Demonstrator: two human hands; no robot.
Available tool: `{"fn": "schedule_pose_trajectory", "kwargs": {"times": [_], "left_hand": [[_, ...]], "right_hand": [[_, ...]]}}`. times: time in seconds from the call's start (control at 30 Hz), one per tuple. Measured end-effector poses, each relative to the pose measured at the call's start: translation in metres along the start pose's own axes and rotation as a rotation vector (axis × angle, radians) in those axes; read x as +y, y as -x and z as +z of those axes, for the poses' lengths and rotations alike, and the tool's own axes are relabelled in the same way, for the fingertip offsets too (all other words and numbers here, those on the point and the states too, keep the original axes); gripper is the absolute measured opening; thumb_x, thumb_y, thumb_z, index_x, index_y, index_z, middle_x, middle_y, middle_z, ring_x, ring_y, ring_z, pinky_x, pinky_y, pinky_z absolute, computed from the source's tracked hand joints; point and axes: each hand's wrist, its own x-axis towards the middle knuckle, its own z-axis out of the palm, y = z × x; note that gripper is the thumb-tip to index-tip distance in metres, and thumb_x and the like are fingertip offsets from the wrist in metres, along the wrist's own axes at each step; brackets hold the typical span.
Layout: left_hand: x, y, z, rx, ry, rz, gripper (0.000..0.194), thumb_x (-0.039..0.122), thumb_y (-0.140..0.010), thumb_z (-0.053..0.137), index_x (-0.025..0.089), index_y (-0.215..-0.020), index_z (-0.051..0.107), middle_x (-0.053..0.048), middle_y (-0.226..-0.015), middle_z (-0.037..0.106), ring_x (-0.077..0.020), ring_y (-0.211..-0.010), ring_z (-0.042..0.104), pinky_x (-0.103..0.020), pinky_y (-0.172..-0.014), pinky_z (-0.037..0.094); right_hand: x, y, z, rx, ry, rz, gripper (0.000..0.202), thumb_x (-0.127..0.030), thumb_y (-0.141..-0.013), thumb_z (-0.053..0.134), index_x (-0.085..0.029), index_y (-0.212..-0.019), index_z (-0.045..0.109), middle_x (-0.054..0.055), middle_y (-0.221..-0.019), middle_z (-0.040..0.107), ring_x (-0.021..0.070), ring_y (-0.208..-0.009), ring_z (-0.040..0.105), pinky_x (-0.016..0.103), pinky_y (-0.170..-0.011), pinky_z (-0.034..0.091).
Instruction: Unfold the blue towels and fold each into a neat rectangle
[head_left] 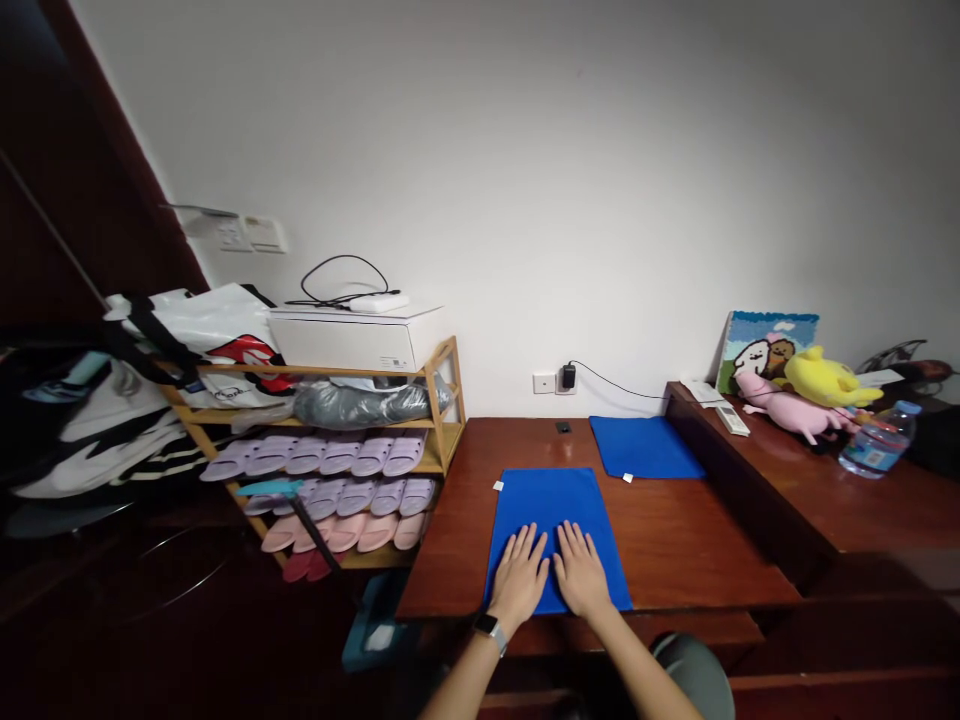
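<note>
Both hands lie palm down on a blue cloth (551, 497) spread on the wooden desk. My left hand (519, 575), with a watch (491, 630) at its wrist, rests on the cloth's lower left part, fingers stretched forward. To its right, my right hand (581, 570) is flat on the lower right part, fingers slightly apart. Neither hand grips anything. The cloth has a small white tag at its upper left corner. A second blue cloth (646, 447) lies flat at the back right of the desk, a white tag at its front edge.
The desk (457, 560) meets a white wall with a black plug (568, 376). On the left stands a shoe rack (448, 440) with slippers and a white box (360, 340). The raised right surface (795, 490) holds plush toys, a remote (733, 420) and a water bottle (879, 440).
</note>
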Motion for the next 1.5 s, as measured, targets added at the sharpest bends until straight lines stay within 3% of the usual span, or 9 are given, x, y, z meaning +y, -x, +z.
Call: {"fn": "schedule_pose_trajectory", "kwargs": {"times": [0.2,0.5,0.63,0.77,0.9,1.0,1.07,1.33,1.5], "left_hand": [[0.010,-0.006,0.006,-0.079,0.036,0.016,0.059,0.034,-0.110,0.031,0.027,-0.167,0.043,-0.008,-0.174,0.043,-0.0259,-0.162,0.039,-0.052,-0.133,0.031],[-0.033,0.005,0.001,-0.063,0.037,-0.130,0.066,0.046,-0.110,0.032,0.015,-0.167,0.043,-0.015,-0.174,0.040,-0.0294,-0.163,0.035,-0.053,-0.134,0.030],[-0.051,0.021,-0.001,-0.010,0.031,-0.175,0.066,0.043,-0.109,0.032,0.012,-0.166,0.045,-0.017,-0.171,0.045,-0.0313,-0.161,0.039,-0.054,-0.132,0.034],[-0.047,0.025,-0.003,0.030,0.037,-0.148,0.062,0.039,-0.109,0.032,0.013,-0.163,0.049,-0.016,-0.169,0.048,-0.0299,-0.160,0.042,-0.053,-0.132,0.035],[-0.015,0.003,-0.006,0.058,0.072,-0.074,0.061,0.036,-0.111,0.027,0.015,-0.164,0.048,-0.013,-0.172,0.045,-0.0269,-0.161,0.039,-0.050,-0.133,0.035],[0.006,-0.015,-0.002,-0.013,0.089,-0.033,0.061,0.030,-0.110,0.025,0.016,-0.166,0.044,-0.012,-0.172,0.044,-0.0260,-0.162,0.038,-0.051,-0.133,0.035],[0.007,-0.018,0.005,-0.072,0.075,-0.050,0.062,0.030,-0.110,0.026,0.015,-0.167,0.043,-0.013,-0.172,0.043,-0.0269,-0.162,0.037,-0.052,-0.133,0.034],[-0.037,0.000,0.016,-0.020,0.028,-0.197,0.066,0.044,-0.110,0.029,0.013,-0.167,0.043,-0.015,-0.173,0.041,-0.0299,-0.163,0.036,-0.053,-0.134,0.031],[-0.048,0.003,0.014,0.021,0.036,-0.243,0.066,0.043,-0.109,0.030,0.015,-0.169,0.040,-0.016,-0.172,0.044,-0.0322,-0.161,0.038,-0.056,-0.132,0.034]], "right_hand": [[-0.012,-0.002,0.009,-0.054,-0.047,0.017,0.065,-0.035,-0.109,0.023,-0.017,-0.171,0.033,0.004,-0.178,0.027,0.0216,-0.167,0.020,0.045,-0.137,0.013],[0.066,0.013,0.003,-0.046,0.031,0.234,0.071,-0.045,-0.110,0.022,-0.011,-0.172,0.028,0.008,-0.179,0.023,0.0236,-0.168,0.020,0.045,-0.136,0.018],[0.077,0.020,0.001,-0.045,0.057,0.272,0.073,-0.046,-0.110,0.022,-0.009,-0.172,0.025,0.009,-0.180,0.022,0.0253,-0.168,0.019,0.046,-0.136,0.015],[0.055,0.015,-0.004,0.019,0.033,0.259,0.071,-0.043,-0.110,0.022,-0.008,-0.171,0.030,0.011,-0.179,0.025,0.0260,-0.168,0.020,0.047,-0.136,0.014],[0.004,-0.005,-0.008,0.126,-0.043,0.095,0.069,-0.041,-0.111,0.017,-0.010,-0.171,0.032,0.009,-0.179,0.024,0.0229,-0.168,0.019,0.043,-0.137,0.013],[-0.025,-0.019,-0.002,0.060,-0.076,0.025,0.067,-0.037,-0.110,0.019,-0.012,-0.170,0.036,0.008,-0.177,0.029,0.0231,-0.167,0.023,0.042,-0.136,0.016],[-0.026,-0.023,0.006,0.004,-0.066,0.045,0.067,-0.036,-0.109,0.022,-0.012,-0.170,0.036,0.009,-0.177,0.031,0.0243,-0.166,0.024,0.043,-0.136,0.017],[0.055,-0.009,0.008,-0.015,0.010,0.221,0.071,-0.044,-0.110,0.021,-0.010,-0.171,0.030,0.010,-0.179,0.024,0.0243,-0.167,0.021,0.046,-0.137,0.015],[0.073,-0.006,0.006,-0.004,-0.004,0.254,0.072,-0.046,-0.110,0.021,-0.009,-0.171,0.030,0.010,-0.179,0.025,0.0231,-0.168,0.019,0.044,-0.136,0.016]]}}
